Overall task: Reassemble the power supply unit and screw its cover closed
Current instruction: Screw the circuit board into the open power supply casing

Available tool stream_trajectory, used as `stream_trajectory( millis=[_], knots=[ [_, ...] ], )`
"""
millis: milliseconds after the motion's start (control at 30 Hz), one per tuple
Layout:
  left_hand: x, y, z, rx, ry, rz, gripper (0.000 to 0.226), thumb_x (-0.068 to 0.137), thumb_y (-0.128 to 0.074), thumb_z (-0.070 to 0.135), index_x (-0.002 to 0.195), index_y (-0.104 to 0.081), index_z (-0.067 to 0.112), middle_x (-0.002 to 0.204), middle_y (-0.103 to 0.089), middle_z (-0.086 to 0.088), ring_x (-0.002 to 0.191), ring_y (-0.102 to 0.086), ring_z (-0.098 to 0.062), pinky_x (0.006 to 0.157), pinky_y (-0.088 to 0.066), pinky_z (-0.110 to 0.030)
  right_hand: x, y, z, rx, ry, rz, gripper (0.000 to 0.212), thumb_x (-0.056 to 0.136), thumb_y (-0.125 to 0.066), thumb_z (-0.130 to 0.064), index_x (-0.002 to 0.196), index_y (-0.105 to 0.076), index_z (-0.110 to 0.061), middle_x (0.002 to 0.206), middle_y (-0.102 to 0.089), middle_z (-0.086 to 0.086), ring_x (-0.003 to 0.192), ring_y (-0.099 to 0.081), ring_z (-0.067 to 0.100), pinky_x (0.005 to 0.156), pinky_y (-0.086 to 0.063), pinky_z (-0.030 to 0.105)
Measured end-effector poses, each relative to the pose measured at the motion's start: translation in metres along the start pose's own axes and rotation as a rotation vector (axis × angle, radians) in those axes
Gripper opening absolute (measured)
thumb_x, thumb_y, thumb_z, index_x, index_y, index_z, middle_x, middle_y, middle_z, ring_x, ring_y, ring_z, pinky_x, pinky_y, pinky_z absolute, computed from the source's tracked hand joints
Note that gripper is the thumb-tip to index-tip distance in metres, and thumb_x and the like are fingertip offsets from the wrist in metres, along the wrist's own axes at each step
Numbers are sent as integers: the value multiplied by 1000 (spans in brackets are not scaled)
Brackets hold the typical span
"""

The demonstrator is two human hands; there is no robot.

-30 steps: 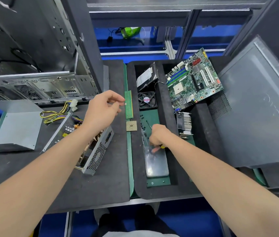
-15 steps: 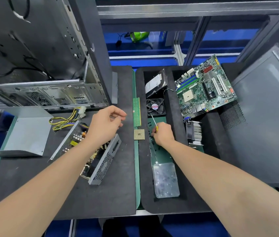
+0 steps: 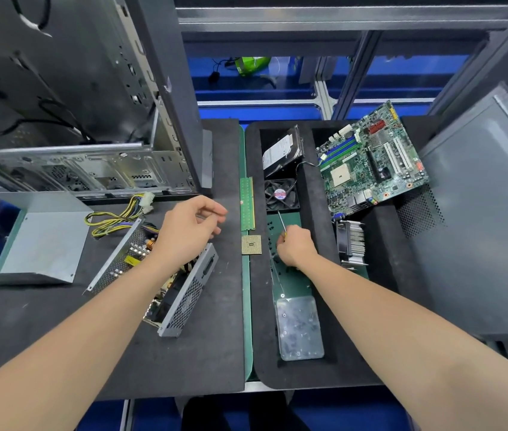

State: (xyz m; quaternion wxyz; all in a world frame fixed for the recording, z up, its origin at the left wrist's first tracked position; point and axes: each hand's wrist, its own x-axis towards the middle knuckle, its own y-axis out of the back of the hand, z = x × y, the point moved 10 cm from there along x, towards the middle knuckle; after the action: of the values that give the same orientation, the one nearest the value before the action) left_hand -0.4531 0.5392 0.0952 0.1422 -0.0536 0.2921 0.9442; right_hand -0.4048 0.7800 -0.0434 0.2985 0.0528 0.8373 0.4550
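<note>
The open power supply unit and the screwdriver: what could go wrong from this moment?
1. The cable bundle spills out of the power supply unit; the cover may pinch it when closing.
2. The right hand holds the screwdriver close to the bare processor chip; a slip might scratch it.

Motherboard [image 3: 370, 160] beside hard drive [image 3: 282, 150]; fan [image 3: 280, 194] below it; CPU [image 3: 251, 244] near RAM stick [image 3: 247, 203].
</note>
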Motion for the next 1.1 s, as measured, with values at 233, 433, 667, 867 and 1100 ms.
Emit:
stream_trajectory(
  millis=[233,433,667,867,1100],
  knots=[
    [-1,1,-3,-13,6,-2,27,97,-57,5,95,-74,26,88,-77,9,76,-75,-6,69,-59,-18,-3,-1,1,76,0,53,14,88,-52,2,85,-55,-10,86,-58,9,69,-51,25,66,-43,27],
    [-2,3,-10,-36,23,-7,28,96,-57,4,94,-74,27,87,-77,10,77,-75,-8,67,-59,-19,0,-5,-2,119,45,52,14,89,-63,1,82,-62,-11,95,-70,13,83,-63,30,78,-55,33],
    [-2,2,-10,-14,21,-9,29,97,-57,6,94,-73,29,87,-77,12,76,-75,-6,69,-60,-21,-3,-10,-14,10,114,-2,14,96,-59,-7,86,-65,0,93,-69,19,86,-65,37,76,-56,39],
    [0,-1,-11,-7,21,-12,28,96,-58,6,94,-73,29,87,-77,14,77,-75,-5,77,-62,-31,-7,-9,2,54,19,-49,34,102,-47,-13,69,-45,-6,70,-50,10,71,-52,31,66,-56,45],
    [3,-8,8,112,-67,-32,21,93,-67,15,93,-75,35,85,-75,17,76,-68,3,78,-50,-10,-21,29,-9,562,-8,148,22,94,-54,-23,74,-51,-13,66,-51,4,59,-48,23,54,-41,30]
  ],
)
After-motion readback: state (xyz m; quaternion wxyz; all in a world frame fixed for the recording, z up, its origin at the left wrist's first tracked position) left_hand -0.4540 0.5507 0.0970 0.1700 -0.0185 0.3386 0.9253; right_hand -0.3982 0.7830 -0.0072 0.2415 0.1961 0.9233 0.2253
